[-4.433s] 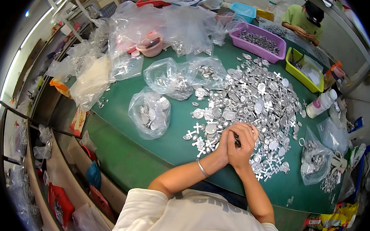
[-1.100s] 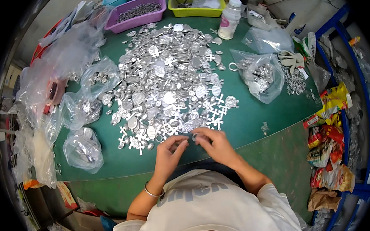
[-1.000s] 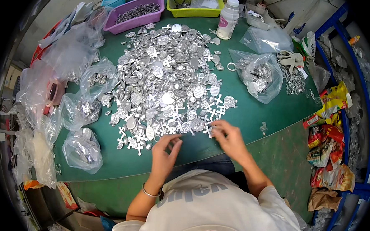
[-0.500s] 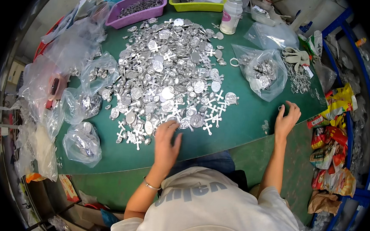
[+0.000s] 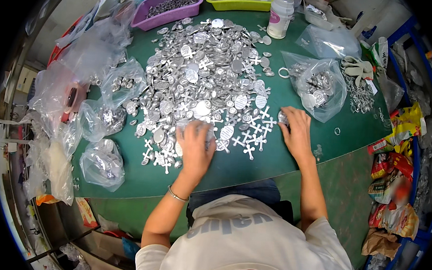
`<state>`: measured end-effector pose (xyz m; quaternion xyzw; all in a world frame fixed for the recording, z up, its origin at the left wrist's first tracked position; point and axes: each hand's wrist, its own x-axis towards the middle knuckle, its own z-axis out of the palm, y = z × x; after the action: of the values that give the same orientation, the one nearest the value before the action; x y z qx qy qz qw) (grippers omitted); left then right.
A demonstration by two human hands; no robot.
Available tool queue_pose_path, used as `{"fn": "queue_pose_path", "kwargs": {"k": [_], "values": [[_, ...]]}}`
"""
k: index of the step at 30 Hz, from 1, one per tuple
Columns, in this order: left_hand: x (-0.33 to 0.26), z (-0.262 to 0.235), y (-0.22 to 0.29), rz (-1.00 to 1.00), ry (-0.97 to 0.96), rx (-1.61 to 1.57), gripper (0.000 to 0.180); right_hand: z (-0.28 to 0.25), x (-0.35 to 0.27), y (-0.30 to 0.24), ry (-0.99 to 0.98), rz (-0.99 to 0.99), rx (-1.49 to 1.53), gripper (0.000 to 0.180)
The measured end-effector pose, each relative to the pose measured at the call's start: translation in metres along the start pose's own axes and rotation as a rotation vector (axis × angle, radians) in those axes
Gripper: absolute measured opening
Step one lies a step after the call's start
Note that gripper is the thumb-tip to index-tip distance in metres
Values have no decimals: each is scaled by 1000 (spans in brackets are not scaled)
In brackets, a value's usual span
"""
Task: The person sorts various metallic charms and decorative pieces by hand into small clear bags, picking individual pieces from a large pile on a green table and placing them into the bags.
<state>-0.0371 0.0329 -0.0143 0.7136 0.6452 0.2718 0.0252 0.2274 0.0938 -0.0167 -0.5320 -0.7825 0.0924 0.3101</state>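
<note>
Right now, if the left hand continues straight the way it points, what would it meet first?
Probably the pile of silvery metal pieces: the left hand is over its near edge, with a bright round piece just ahead, though height is unclear.

Near strip of green table [image 5: 239,161] passable; metal heap [image 5: 207,88] blocks beyond, plastic bag [image 5: 102,167] leftward

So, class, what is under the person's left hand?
The left hand is over the near side of the silvery charm pile; charms show around it, but those directly beneath are covered.
</note>
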Motion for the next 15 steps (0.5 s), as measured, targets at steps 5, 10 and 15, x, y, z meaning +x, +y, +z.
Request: {"fn": "queue_pose_path", "kwargs": {"k": [5,10,15], "values": [[3,-9,-7,-41,80,-67,35,-5,-6,-6,39,17,-60,35],[-8,8,40,232,-183,-348,33,1,-18,-32,-210,-79,108,43],[-34,21,52,254,-268,-247,33,1,-42,-45,-336,-104,64,45]]}}
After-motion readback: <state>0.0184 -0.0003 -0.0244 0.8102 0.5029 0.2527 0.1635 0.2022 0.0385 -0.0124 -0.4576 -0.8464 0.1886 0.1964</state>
